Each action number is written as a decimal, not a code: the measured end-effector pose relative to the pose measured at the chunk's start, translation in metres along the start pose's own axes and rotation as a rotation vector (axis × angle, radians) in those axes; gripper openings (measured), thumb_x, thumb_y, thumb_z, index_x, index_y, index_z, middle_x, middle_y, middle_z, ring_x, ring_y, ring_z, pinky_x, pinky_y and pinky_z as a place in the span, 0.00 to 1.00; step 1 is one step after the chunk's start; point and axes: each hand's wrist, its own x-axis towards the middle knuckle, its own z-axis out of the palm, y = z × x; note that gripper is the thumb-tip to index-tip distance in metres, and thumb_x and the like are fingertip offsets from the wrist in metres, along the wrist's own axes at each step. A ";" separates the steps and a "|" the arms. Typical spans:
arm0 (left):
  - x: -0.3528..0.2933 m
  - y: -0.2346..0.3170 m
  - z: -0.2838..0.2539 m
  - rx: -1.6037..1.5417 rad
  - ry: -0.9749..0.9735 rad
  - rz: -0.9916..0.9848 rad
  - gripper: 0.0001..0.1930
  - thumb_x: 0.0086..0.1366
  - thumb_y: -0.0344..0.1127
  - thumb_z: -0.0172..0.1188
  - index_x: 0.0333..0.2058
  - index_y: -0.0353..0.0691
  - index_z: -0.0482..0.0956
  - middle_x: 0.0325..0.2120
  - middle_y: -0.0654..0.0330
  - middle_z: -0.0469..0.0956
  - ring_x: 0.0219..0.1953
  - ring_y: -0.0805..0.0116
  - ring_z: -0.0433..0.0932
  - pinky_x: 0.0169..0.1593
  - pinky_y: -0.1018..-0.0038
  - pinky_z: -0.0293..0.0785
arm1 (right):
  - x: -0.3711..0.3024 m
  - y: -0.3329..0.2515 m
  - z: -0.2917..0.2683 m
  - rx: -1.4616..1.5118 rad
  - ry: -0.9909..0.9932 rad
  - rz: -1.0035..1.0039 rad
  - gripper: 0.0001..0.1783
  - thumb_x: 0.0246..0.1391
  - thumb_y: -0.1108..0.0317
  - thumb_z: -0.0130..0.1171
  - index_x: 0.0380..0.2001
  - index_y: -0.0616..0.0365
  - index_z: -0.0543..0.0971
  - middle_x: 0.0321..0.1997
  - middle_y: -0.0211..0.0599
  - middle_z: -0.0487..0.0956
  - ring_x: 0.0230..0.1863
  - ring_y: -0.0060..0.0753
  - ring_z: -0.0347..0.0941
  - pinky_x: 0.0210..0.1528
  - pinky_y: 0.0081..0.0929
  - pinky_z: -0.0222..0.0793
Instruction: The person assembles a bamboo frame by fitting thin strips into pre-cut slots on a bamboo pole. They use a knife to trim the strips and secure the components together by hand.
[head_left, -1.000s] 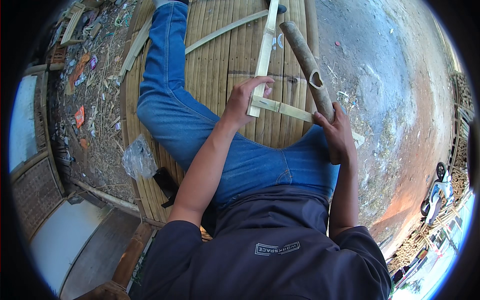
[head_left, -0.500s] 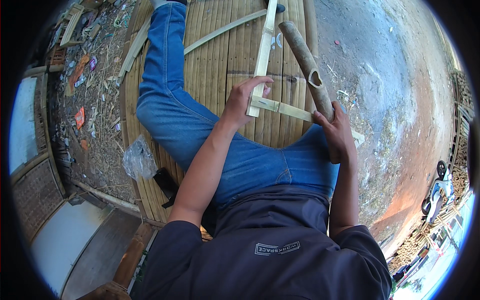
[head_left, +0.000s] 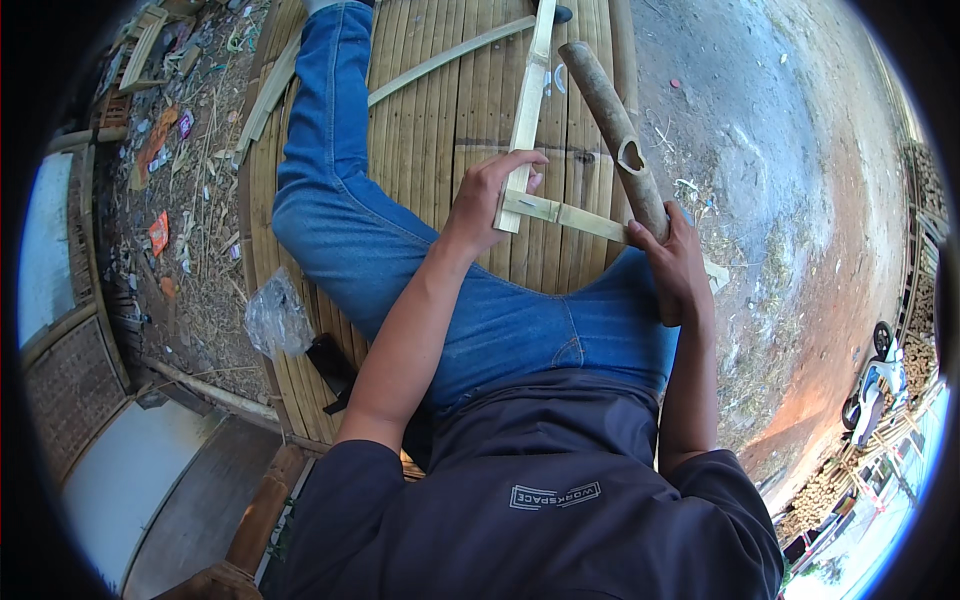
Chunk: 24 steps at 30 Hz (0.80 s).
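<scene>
My left hand [head_left: 487,198] is closed around the lower end of a long pale bamboo strip [head_left: 529,105] that runs away from me. A shorter bamboo crosspiece [head_left: 570,215] lies across that end and stretches to the right. A small thin mark, perhaps a nail or staple, shows where the two overlap. On the right, my right hand [head_left: 677,262] grips the near end of a thick round bamboo tube [head_left: 602,98], tilted up and to the left, with a notched hole in its side. The crosspiece passes by my right fingers; its end reappears beyond them. Whether they press on it is unclear.
I sit on a bamboo-slat platform [head_left: 415,160]. A curved bamboo strip [head_left: 450,62] lies on it, more strips [head_left: 268,100] along its left edge. A clear plastic bag [head_left: 280,315] and a black object [head_left: 332,365] are by my left elbow. A motorbike [head_left: 876,385] stands far right.
</scene>
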 end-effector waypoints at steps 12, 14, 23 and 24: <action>0.001 0.001 0.000 0.006 -0.008 -0.008 0.10 0.63 0.30 0.59 0.44 0.38 0.79 0.27 0.60 0.80 0.31 0.69 0.81 0.39 0.72 0.76 | 0.001 0.002 0.001 -0.004 -0.009 0.022 0.28 0.55 0.53 0.62 0.47 0.68 0.71 0.39 0.60 0.77 0.42 0.54 0.74 0.46 0.42 0.67; 0.001 0.002 0.000 -0.013 -0.003 -0.009 0.10 0.63 0.30 0.59 0.44 0.38 0.80 0.28 0.59 0.79 0.32 0.67 0.81 0.39 0.72 0.76 | 0.002 0.004 0.001 -0.013 0.004 0.007 0.28 0.54 0.53 0.62 0.47 0.68 0.71 0.39 0.60 0.77 0.41 0.54 0.74 0.45 0.42 0.67; 0.011 0.044 -0.014 0.323 0.170 0.252 0.17 0.56 0.32 0.67 0.45 0.50 0.82 0.50 0.56 0.72 0.52 0.55 0.72 0.55 0.62 0.69 | -0.004 -0.009 -0.025 0.037 0.042 0.012 0.25 0.54 0.55 0.62 0.45 0.66 0.72 0.36 0.53 0.78 0.37 0.46 0.75 0.42 0.40 0.69; 0.017 0.052 -0.020 0.347 0.155 0.300 0.17 0.55 0.32 0.67 0.45 0.49 0.82 0.49 0.57 0.73 0.52 0.55 0.72 0.56 0.62 0.69 | -0.004 -0.019 -0.038 0.051 0.034 0.007 0.25 0.54 0.55 0.63 0.44 0.66 0.73 0.35 0.51 0.78 0.36 0.43 0.76 0.41 0.38 0.69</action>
